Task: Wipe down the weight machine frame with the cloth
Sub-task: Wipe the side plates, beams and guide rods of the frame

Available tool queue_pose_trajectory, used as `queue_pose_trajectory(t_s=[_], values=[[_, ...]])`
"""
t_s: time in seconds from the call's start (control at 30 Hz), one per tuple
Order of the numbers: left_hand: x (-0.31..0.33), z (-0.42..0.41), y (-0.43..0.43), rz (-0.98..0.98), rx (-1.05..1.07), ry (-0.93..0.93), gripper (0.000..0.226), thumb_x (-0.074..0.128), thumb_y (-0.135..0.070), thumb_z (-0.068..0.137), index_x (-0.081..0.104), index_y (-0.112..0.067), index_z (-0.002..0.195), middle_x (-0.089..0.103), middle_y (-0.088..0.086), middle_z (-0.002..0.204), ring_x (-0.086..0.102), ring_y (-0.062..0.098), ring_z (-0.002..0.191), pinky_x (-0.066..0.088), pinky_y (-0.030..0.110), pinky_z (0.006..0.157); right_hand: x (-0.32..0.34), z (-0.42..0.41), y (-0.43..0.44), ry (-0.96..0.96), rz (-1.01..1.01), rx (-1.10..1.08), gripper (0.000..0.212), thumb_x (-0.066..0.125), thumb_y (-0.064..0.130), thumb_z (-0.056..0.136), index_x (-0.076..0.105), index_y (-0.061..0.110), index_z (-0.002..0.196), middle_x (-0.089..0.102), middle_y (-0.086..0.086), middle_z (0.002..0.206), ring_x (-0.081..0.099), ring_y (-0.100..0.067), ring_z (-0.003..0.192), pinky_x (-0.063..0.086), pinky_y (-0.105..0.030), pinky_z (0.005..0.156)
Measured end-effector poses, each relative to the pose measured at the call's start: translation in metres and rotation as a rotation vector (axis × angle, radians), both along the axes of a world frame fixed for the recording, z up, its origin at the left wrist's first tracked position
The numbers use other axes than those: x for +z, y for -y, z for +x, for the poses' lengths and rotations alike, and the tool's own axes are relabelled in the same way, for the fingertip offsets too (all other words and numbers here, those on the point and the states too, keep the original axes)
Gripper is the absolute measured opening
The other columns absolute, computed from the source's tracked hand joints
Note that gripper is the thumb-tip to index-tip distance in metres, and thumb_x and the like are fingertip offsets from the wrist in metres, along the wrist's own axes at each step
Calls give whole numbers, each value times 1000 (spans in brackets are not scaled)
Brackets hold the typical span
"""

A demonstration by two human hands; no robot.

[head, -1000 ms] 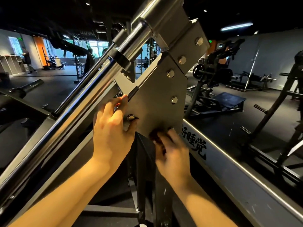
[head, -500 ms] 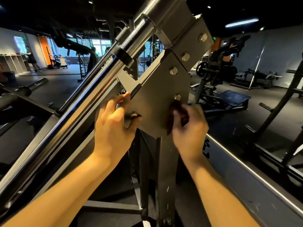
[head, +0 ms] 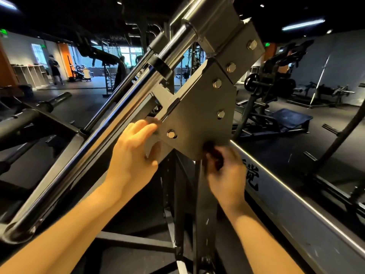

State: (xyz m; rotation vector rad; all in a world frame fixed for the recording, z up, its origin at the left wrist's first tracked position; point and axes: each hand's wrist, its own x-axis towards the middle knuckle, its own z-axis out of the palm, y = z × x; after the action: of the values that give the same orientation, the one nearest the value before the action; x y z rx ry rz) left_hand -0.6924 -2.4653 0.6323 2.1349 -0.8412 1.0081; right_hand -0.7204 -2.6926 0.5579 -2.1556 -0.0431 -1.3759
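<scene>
Your right hand [head: 227, 171] dropped to gusset plate [head: 197, 119] bottom corner, clutching cloth [head: 213, 154]; left hand [head: 134, 153] grips plate edge. Mid-wipe: sweep upward next.

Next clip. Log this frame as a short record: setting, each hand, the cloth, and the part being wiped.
setting: gym floor, weight machine frame close up
left hand: grips the left edge of the gusset plate, beside the lowest bolt
right hand: holds the cloth
cloth: dark, bunched, pressed against the plate's lower right edge
chrome rod: slants up to the right, left of the plate
stage: wiping at the plate's lower edge
</scene>
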Motion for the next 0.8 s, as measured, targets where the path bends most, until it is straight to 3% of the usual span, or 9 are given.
queue_pose_trajectory(t_s=[0.07, 0.13, 0.2, 0.3, 0.4, 0.5, 0.63, 0.8], values=[[-12, -5, 6, 21, 44, 98, 46, 78, 2, 80, 63, -3, 124, 61, 15, 126, 61, 33, 115, 55, 54, 94, 10, 8, 5, 126, 132, -38, 23, 71, 15, 92, 65, 8, 113, 64, -7, 110, 61, -7, 99, 49, -14, 88], [-23, -11, 15, 74, 95, 171, 42, 75, -3, 83, 62, -8, 122, 60, 12, 125, 58, 30, 115, 54, 48, 91, 12, 16, -4, 172, 168, -13, 23, 72, 10, 92, 65, 3, 113, 63, -9, 110, 60, -8, 102, 48, -14, 89], [-33, -15, 25, 116, 122, 161, 32, 71, -10, 88, 64, -10, 120, 61, 11, 123, 57, 28, 112, 54, 45, 87, -11, 16, -15, 135, 124, 49, 24, 73, 6, 89, 65, 3, 112, 62, -9, 113, 60, -9, 104, 48, -15, 91], [-50, -16, 36, 135, 162, 132, 29, 67, -14, 92, 70, -10, 121, 65, 13, 122, 58, 30, 108, 56, 47, 83, -63, 5, -5, -2, 128, 88, 24, 74, 2, 88, 63, 12, 107, 62, 1, 108, 58, 7, 94, 49, -8, 81], [-59, -7, 46, 254, 192, 263, 34, 62, -20, 98, 67, -12, 130, 59, 14, 133, 51, 34, 121, 51, 53, 98, -81, -3, 8, -132, 329, 65, 26, 76, 8, 89, 61, 24, 103, 64, 9, 94, 63, 6, 76, 55, -18, 67], [-56, 5, 57, 409, 222, 386, 50, 63, -29, 98, 55, -11, 144, 45, 17, 152, 35, 34, 143, 23, 50, 121, -51, 2, 4, -67, 468, 116, 21, 75, 8, 90, 63, 22, 98, 65, 18, 87, 66, 6, 81, 50, -10, 72], [-53, 15, 65, 390, 299, 417, 72, 71, -35, 95, 41, -6, 154, 34, 19, 162, 24, 34, 152, 16, 50, 126, -53, 5, -2, -15, 561, 145, 17, 74, 4, 90, 65, 19, 91, 65, 16, 81, 67, 3, 81, 47, -7, 71], [-55, 23, 68, 348, 367, 455, 76, 73, -35, 94, 39, -5, 155, 36, 17, 161, 27, 31, 151, 16, 46, 127, -108, -3, 6, -354, 826, 44, 15, 75, 11, 90, 65, 21, 85, 68, 7, 78, 71, -13, 80, 51, -15, 63]])
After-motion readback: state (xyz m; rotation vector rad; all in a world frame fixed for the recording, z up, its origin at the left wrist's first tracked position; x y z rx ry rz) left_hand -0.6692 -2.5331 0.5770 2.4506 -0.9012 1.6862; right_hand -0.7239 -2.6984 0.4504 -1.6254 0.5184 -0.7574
